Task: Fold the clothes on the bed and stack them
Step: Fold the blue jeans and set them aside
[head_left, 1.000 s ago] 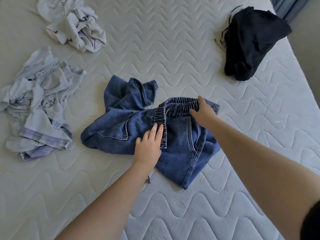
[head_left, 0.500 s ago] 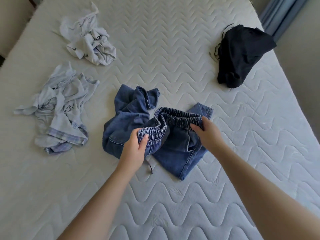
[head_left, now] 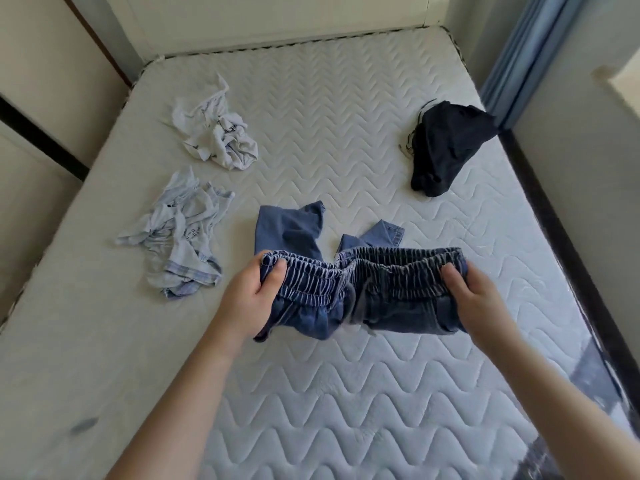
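Dark print on the two pale crumpled garments (head_left: pixel 218 136) (head_left: pixel 180 237), too small to read.

Blue denim shorts (head_left: pixel 363 289) with elastic waistband stretched wide above the bed's (head_left: pixel 346 393) middle, legs trailing on it, two crumpled pale garments (head_left: pixel 214 133) (head_left: pixel 180 233) near the left edge, dark garment (head_left: pixel 446 147) bunched by the right edge

Four clothes on one bed (head_left: pixel 346 393): one jeans (head_left: pixel 388 299), one black (head_left: pixel 446 147), two white ones (head_left: pixel 218 133) (head_left: pixel 180 233). Two hands (head_left: pixel 247 299) (head_left: pixel 479 299).
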